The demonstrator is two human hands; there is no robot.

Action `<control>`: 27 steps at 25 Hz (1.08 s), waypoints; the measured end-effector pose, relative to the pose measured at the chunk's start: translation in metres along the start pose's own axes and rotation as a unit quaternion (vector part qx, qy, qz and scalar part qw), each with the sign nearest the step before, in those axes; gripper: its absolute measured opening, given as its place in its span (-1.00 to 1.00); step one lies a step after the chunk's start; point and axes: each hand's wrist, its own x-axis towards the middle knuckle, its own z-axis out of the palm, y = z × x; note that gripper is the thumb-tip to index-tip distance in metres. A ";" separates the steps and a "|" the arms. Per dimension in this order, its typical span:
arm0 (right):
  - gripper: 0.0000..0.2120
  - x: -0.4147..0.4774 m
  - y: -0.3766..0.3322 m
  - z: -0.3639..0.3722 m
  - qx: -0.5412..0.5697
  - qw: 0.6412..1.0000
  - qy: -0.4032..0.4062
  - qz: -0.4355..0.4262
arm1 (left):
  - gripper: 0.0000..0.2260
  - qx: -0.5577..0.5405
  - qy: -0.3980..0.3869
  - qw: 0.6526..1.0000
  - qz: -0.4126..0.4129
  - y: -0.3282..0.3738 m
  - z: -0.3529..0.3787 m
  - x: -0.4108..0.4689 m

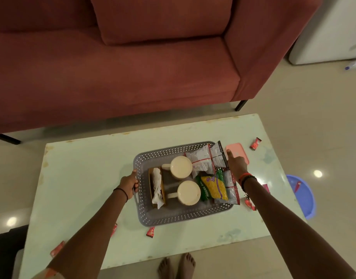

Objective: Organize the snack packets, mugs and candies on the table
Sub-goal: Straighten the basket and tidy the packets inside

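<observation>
Mugs point(181, 168) stand inside the grey basket point(185, 217). We see our left hand point(129, 185) gripping its left rim. Our right hand point(236, 165) holds its right side.

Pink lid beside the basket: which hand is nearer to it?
Right. The right hand is at the basket's right edge, reaching over the pink lid; the left hand grips the opposite edge.

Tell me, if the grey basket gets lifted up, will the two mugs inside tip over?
Probably not, if the grey basket stays level: both mugs stand upright and look squat. The basket's perforated plastic may flex a little. With the left hand and right hand on opposite sides, tilting seems unlikely.
</observation>
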 end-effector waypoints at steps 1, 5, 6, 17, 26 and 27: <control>-0.54 0.008 0.000 0.005 0.003 1.000 0.001 0.001 | -0.61 0.002 -0.002 1.000 0.000 0.002 0.002 0.009; -0.38 0.032 -0.004 0.021 0.001 1.000 0.012 -0.001 | -0.63 0.008 -0.004 1.000 0.003 0.012 0.009 0.040; -0.38 0.039 -0.004 0.025 -0.003 1.000 0.010 -0.005 | -0.63 0.009 -0.003 1.000 0.003 0.014 0.010 0.048; -0.52 0.073 -0.023 0.051 -0.030 0.999 0.000 -0.019 | -0.65 0.021 0.009 1.000 0.009 0.034 0.006 0.090; -0.48 0.069 -0.025 0.046 -0.077 0.996 -0.026 -0.031 | -0.59 0.077 0.072 0.992 0.072 0.025 0.012 0.091; -0.46 0.066 -0.025 0.043 -0.084 0.996 -0.023 -0.038 | -0.50 0.107 0.079 0.988 0.073 0.022 0.010 0.089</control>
